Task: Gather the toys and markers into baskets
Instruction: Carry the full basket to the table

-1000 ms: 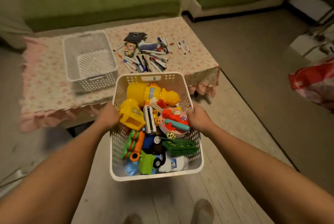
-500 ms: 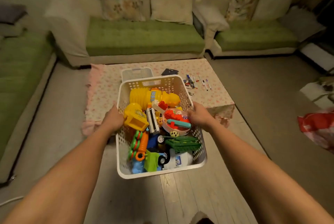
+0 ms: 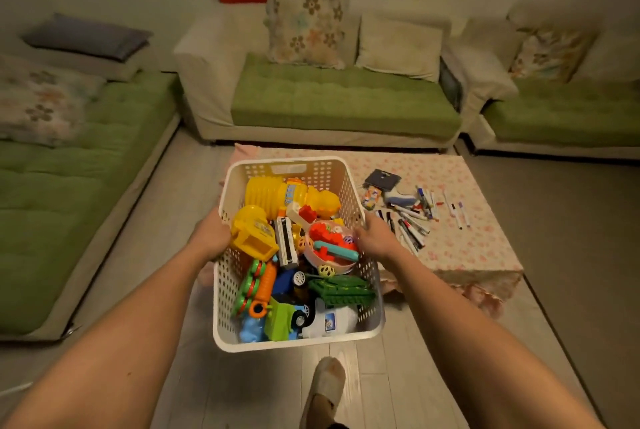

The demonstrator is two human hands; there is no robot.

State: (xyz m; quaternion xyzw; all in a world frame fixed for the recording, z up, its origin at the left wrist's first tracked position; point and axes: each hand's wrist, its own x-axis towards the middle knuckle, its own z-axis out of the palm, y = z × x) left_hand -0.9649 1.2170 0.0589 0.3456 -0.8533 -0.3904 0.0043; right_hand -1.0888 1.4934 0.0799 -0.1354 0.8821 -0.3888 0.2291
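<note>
**Basket of toys held above the floor**

Hands first, in the head view: two, one on each long side of the single white perforated plastic basket [image 3: 346,182]. The left hand [image 3: 211,238] has its fingers clamped over the left rim; the right hand [image 3: 375,236] has its fingers curled over the right rim. The basket hangs in the air between them, in front of the low table, and is heaped with plastic toys: one big yellow ribbed toy [image 3: 277,194], one yellow digger bucket [image 3: 254,238], one green tank [image 3: 341,291], one white bus [image 3: 286,241], one pink bowl of red pieces [image 3: 329,248], one green and orange caterpillar toy [image 3: 256,284], and several small cars beneath, too tangled to count.

Loose marker pens [image 3: 414,217] lie scattered on the table's right half, perhaps fifteen or more; they overlap too much for a sure count. One dark square card [image 3: 382,179] lies just beside them.

The low table wears a pink floral cloth [image 3: 467,245]. Pale wooden floorboards [image 3: 381,390] run underneath, with one slippered foot [image 3: 325,383] on them. Three green-cushioned sofas [image 3: 343,106] ring the room, bearing patterned pillows.
</note>
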